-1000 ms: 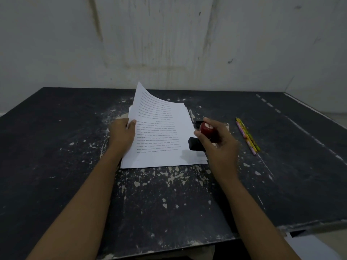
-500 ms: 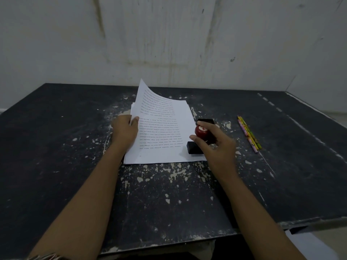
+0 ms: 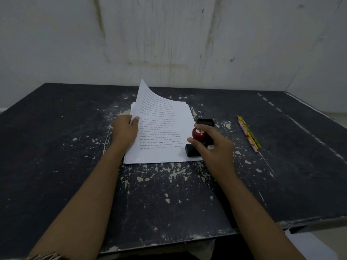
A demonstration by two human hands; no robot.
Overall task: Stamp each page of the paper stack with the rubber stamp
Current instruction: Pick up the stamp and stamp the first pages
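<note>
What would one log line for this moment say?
left hand: holds top sheet, curled up | right hand: grips rubber stamp on its near corner

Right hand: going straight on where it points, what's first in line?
Probably the paper stack: the right hand, gripping the rubber stamp, points left across its near right corner. Whether the stamp touches the sheet is unclear.

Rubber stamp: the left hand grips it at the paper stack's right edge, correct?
Not quite. The head view shows the right hand gripping the red rubber stamp at the right edge of the paper stack. The left hand holds up the top page by its left edge.
</note>
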